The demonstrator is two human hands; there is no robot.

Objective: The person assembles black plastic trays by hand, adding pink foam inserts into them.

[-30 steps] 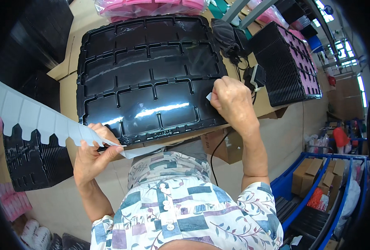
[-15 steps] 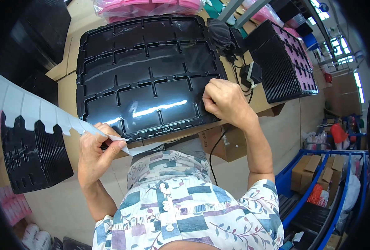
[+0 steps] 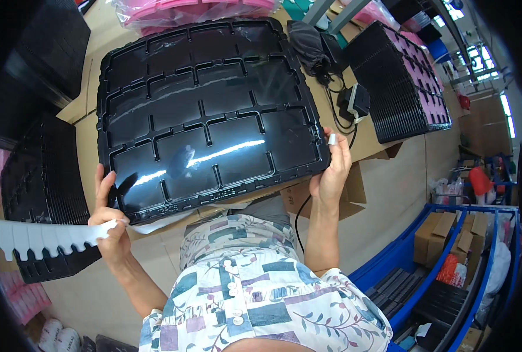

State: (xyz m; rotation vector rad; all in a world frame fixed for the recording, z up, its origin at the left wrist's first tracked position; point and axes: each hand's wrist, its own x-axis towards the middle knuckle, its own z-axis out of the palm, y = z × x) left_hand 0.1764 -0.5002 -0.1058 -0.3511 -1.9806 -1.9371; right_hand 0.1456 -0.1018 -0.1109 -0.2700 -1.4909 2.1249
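Observation:
A large black plastic tray (image 3: 231,132) with shallow rectangular compartments lies in front of me, slightly turned. My left hand (image 3: 111,226) is at its near left corner. It pinches a long white paper strip (image 3: 44,236) with a notched edge, two fingers raised beside the tray's left side. The strip trails off to the left, and a thin tail runs along under the tray's near edge. My right hand (image 3: 332,167) grips the tray's right edge near the corner. A small white piece (image 3: 332,139) sits at one of its fingertips; I cannot tell what it is.
Stacked black trays (image 3: 44,176) stand at left; another stack (image 3: 396,82) with pink inserts stands at right. A black adapter (image 3: 354,102) with cables and a dark pouch (image 3: 308,50) lie beside the tray. Pink bagged pieces (image 3: 190,12) are behind. A blue rack (image 3: 413,281) holds boxes.
My right hand has opened from a fist and moved to the tray's right edge. My left hand went left and down with the strip, which now hangs lower. The tray has turned slightly.

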